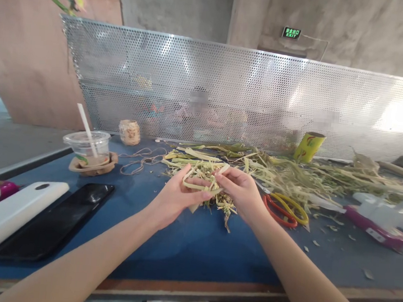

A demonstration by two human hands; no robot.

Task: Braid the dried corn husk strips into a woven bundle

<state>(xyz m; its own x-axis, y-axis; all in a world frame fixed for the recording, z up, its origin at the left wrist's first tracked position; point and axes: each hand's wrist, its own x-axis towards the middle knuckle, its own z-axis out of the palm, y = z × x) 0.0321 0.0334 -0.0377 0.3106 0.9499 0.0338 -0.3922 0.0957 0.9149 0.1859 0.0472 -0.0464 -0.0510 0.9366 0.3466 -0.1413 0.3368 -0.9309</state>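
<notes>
A pale green plant strip (195, 186), bent into a loop, is held up between both hands above the blue table. My left hand (175, 196) has its thumb and fingers around the left side of the loop. The fingertips of my right hand (238, 189) pinch the right end of the strip. Behind and below the hands lies a pile of dry leaf strips (201, 155), with a frayed bit (227, 220) sticking out toward me. Red-handled scissors (279, 214) and yellow-handled scissors (294, 208) lie just right of my right hand.
At the left are a plastic cup (89, 147) with a straw, a black phone (57, 220) and a white device (13, 216). A jar (129, 132), string (141, 160) and yellow can (309, 147) stand or lie before the perforated metal screen (210, 90). A purple-and-white object (376, 225) is at right.
</notes>
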